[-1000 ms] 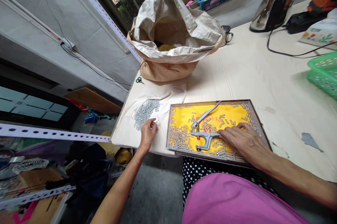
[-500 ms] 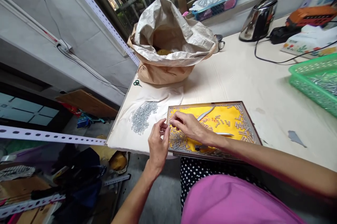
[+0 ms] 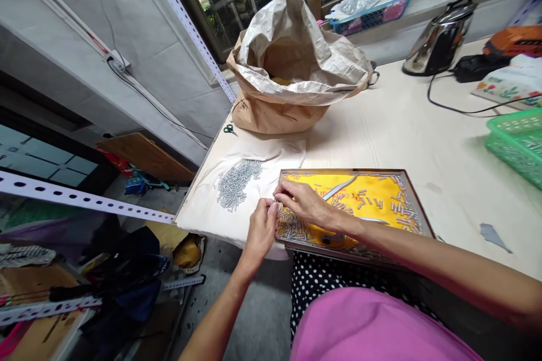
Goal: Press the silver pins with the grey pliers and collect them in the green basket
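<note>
Over the left edge of a shallow tray (image 3: 417, 203) with a yellow bottom, my two hands meet fingertip to fingertip. My left hand (image 3: 261, 224) is closed in a pinch, and my right hand (image 3: 302, 200) pinches from the other side. A small silvery metal piece glints between the fingertips, largely hidden by them. Many short, ribbed, spring-like metal pieces (image 3: 294, 225) lie in the tray, thickest under my right hand. A curved pale strip (image 3: 341, 186) rests among them. Left of the tray, a heap of similar small metal pieces (image 3: 239, 185) lies on a pale cloth.
Behind the tray stands a large open paper sack (image 3: 279, 115). Small scissors (image 3: 230, 130) lie near the table's left edge. A green basket (image 3: 514, 140), a kettle (image 3: 440, 39) with a cord and a grey scrap (image 3: 494, 236) are to the right.
The whole view has shifted, so the table's things sit farther right. My left fingers have drawn closer together against my right fingertips. Both hands stay at the tray's left edge.
</note>
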A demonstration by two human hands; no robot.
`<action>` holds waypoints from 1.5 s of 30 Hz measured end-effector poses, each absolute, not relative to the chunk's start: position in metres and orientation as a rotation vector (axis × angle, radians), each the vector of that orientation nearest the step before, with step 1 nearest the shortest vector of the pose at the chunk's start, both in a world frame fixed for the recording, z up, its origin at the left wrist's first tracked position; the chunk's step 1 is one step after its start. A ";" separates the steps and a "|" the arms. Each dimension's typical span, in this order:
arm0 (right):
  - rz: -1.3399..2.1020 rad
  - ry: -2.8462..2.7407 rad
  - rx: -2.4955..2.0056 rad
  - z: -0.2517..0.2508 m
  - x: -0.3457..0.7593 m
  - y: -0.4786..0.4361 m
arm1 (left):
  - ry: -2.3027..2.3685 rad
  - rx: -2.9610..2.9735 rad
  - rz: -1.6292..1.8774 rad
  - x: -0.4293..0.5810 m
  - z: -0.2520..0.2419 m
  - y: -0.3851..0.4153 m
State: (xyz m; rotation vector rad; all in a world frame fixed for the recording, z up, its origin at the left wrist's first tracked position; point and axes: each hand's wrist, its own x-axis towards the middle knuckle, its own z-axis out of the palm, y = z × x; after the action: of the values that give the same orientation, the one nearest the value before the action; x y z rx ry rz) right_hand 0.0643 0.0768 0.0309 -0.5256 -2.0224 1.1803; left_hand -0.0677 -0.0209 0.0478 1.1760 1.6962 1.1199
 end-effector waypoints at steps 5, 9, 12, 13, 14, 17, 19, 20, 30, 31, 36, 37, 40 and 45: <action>1.270 -2.005 -0.479 0.024 0.054 0.078 | 1.299 0.664 0.984 -0.084 0.057 -0.022; 1.269 -2.025 -0.470 0.020 0.049 0.079 | 1.786 1.227 1.053 -0.081 0.049 -0.033; 1.131 -2.108 -0.397 0.017 0.048 0.081 | 2.144 1.760 0.933 -0.078 0.042 -0.039; 1.063 -2.147 -0.366 0.017 0.050 0.081 | 2.218 1.875 0.878 -0.077 0.041 -0.040; 0.995 -2.193 -0.337 0.016 0.051 0.081 | 2.281 1.964 0.827 -0.076 0.041 -0.040; 0.788 -2.310 -0.323 0.018 0.059 0.077 | 2.432 2.151 0.697 -0.075 0.043 -0.039; 0.636 -2.315 -0.367 0.021 0.065 0.073 | 2.494 2.237 0.619 -0.074 0.045 -0.038; 0.547 -2.316 -0.382 0.023 0.067 0.072 | 2.512 2.269 0.583 -0.073 0.046 -0.038; -0.046 -2.476 -0.142 0.023 0.069 0.090 | 2.433 2.321 0.483 -0.065 0.051 -0.036; -0.043 -2.482 -0.129 0.024 0.069 0.090 | 2.415 2.344 0.492 -0.067 0.051 -0.036; -0.063 -2.506 -0.097 0.031 0.070 0.092 | 2.318 2.289 0.641 -0.072 0.051 -0.036; -0.081 -2.502 -0.089 0.031 0.069 0.093 | 2.313 2.196 0.703 -0.072 0.051 -0.035; -0.118 -2.486 -0.096 0.029 0.065 0.094 | 2.221 1.774 0.907 -0.071 0.053 -0.028; -0.121 -2.529 -0.140 0.018 0.056 0.093 | 1.657 0.693 0.993 -0.081 0.056 -0.010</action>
State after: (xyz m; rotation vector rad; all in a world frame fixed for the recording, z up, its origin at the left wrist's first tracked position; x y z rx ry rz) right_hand 0.0562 0.0928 0.0181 -0.1402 -2.5286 -0.1205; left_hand -0.0807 -0.0098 0.0565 0.6929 1.6574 0.9931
